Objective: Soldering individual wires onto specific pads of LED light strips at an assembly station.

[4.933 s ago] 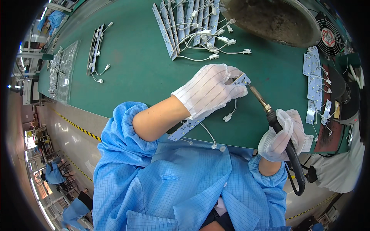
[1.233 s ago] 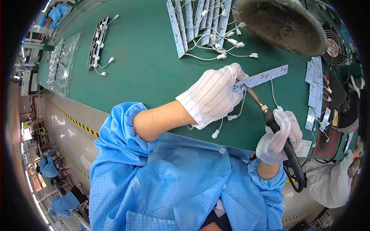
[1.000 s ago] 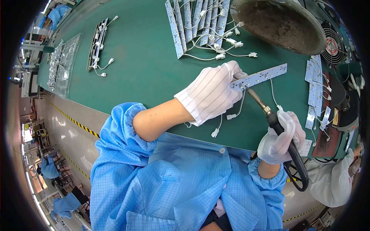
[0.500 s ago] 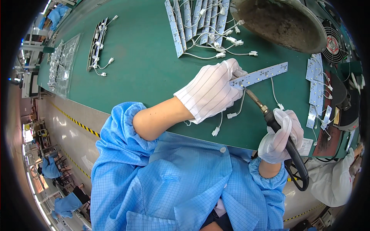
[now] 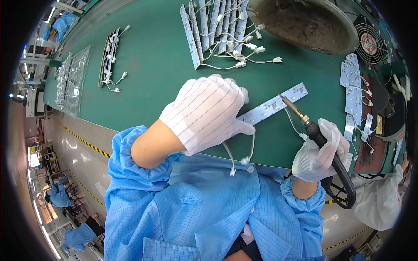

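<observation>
My left hand [image 5: 209, 113], in a white striped glove, is closed on one end of an LED strip board [image 5: 265, 109]. White leads with small connectors [image 5: 233, 169] hang from the board below that hand. My right hand [image 5: 321, 150], gloved too, grips the dark handle of a soldering iron [image 5: 315, 132]. The iron's tip lies at the board's near edge, toward its right end; whether it touches cannot be made out. A white wire [image 5: 292, 122] runs from the board near the tip to a connector beside my right hand.
Several LED boards with leads [image 5: 217, 30] lie at the back, left of a large dark round hood [image 5: 302, 24]. A fan [image 5: 370, 42] and more boards [image 5: 353, 91] are at the right. Another bundle [image 5: 109, 58] and a clear plastic bag [image 5: 76, 82] lie at the left.
My left hand has moved left and slightly nearer with the board, which slid left beneath the iron. The iron's tip is now farther along the board toward its right end.
</observation>
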Tool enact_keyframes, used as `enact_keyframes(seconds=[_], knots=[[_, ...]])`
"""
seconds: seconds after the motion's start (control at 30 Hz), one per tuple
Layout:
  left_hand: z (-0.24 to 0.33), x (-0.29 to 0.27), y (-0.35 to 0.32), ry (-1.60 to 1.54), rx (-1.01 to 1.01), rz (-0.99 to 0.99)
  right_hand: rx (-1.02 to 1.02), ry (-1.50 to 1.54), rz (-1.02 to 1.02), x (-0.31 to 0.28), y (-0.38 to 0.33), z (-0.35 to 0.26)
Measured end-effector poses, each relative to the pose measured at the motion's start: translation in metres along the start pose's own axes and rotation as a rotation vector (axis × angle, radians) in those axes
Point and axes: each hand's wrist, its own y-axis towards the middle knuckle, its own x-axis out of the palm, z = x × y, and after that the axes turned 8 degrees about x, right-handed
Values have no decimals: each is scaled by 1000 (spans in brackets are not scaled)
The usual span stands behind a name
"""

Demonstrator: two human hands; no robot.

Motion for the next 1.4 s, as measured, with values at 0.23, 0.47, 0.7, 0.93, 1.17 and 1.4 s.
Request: enact_keyframes(seconds=[0.23, 0.47, 0.7, 0.93, 1.17, 1.4], knots=[[18, 25, 29, -135, -41, 131, -85, -343, -35, -9, 8, -5], [1, 13, 32, -855, -206, 47, 34, 74, -134, -12, -1, 0], [-2, 23, 31, -782, -173, 213, 94, 467, -199, -5, 5, -1], [-4, 29, 30, -611, 2, 292, 169, 469, -222, -4, 5, -7], [-3, 32, 30, -613, -17, 309, 41, 358, -167, -2, 8, -6], [-4, 32, 30, -581, 33, 348, 78, 431, -142, 3, 8, -5]])
